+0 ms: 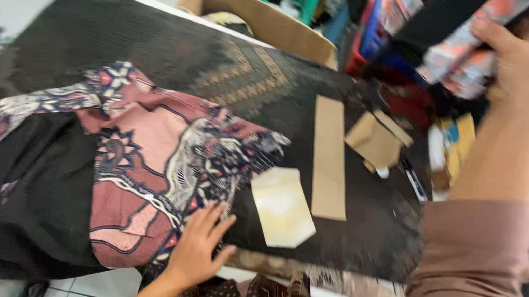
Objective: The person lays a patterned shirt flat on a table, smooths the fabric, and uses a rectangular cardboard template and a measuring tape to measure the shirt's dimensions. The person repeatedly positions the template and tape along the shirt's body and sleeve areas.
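A patterned cloth [153, 153] lies spread on a table covered with a dark woven sheet [156, 37]. The cloth is mostly pink and dusty red, with dark blue and white flower and curl shapes printed over it, and a black cloth [30, 198] is folded over its near-left part and hangs over the table's edge. The patterned cloth is rumpled, and its right edge ends in a ragged point toward the middle of the table.

The left hand [195, 246] rests flat on the near-right corner of the patterned cloth, fingers spread and pointing away from the person, pressing the cloth down at the table's front edge. It grips nothing.

The right hand [523, 50] is raised high at the far right, well apart from the patterned cloth, its arm in a brown sleeve [470, 281]. It is closed around a folded packet of fabric [462, 45] in orange, white and black, pulled from a crowded stack of folded goods.

Just beside the patterned cloth, to its right, lies a pale shaped card [282, 206], then a long cardboard strip [331, 158] and a bent cardboard piece [376, 140]. A cardboard box [262, 20] stands behind the table.
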